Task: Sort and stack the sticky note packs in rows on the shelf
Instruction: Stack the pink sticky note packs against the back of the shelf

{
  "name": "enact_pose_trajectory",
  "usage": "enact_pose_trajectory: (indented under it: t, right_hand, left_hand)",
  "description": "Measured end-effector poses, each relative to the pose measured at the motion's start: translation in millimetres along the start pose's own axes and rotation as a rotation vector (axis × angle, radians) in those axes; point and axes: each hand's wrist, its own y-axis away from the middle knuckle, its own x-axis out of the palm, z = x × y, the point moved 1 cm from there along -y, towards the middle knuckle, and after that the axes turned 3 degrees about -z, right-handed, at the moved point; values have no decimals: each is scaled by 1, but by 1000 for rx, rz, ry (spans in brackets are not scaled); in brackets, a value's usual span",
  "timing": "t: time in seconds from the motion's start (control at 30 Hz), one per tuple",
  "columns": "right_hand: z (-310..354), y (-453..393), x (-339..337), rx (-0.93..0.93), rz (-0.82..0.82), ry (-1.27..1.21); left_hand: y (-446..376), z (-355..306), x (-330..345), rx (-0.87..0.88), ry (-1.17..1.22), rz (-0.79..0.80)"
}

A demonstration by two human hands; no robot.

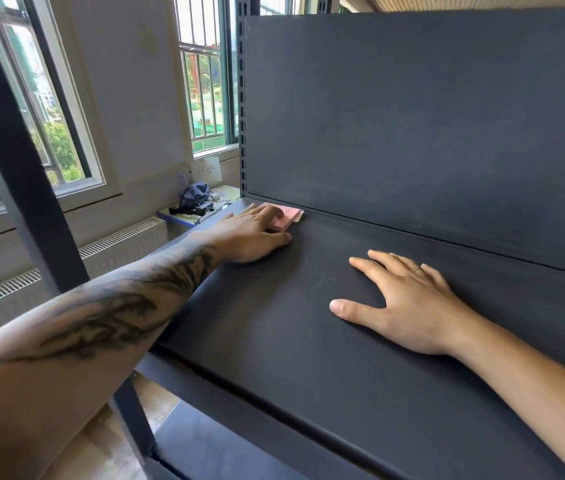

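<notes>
The person's left hand [253, 233] is reaching to the far left corner of the flat, dark grey metal shelf board [309, 341] and is resting over a thin pink sticky note pack [288, 216]. The fingers are lying over the pack's left portion while the thumb is extending along its near edge; whether the fingers are curling round the pack or merely pressing it flat cannot be told. The pack is lying flat on the shelf, at roughly 1 o'clock from the middle of that hand, with its far edge touching or just beside the upright dark grey back panel [430, 116]. This placement is judged to be setting the pack against the back corner as the start of a row. The right hand [409, 303] is lying flat on the shelf, fingers straight and spread, holding nothing; it is judged to be bracing the body during the reach. The pack is lying well apart from it, at about 10 o'clock.
</notes>
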Motion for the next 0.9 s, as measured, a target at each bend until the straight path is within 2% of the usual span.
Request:
enact_pose_trajectory:
  t: [0.7, 0.9]
  right_hand:
    - [2, 2, -3, -9, -11, -33]
    - [3, 4, -3, 2, -81, -41]
  left_hand:
    - [-19, 7, -1, -29, -2, -13]
    - [-19, -6, 4, 152, -60, -149]
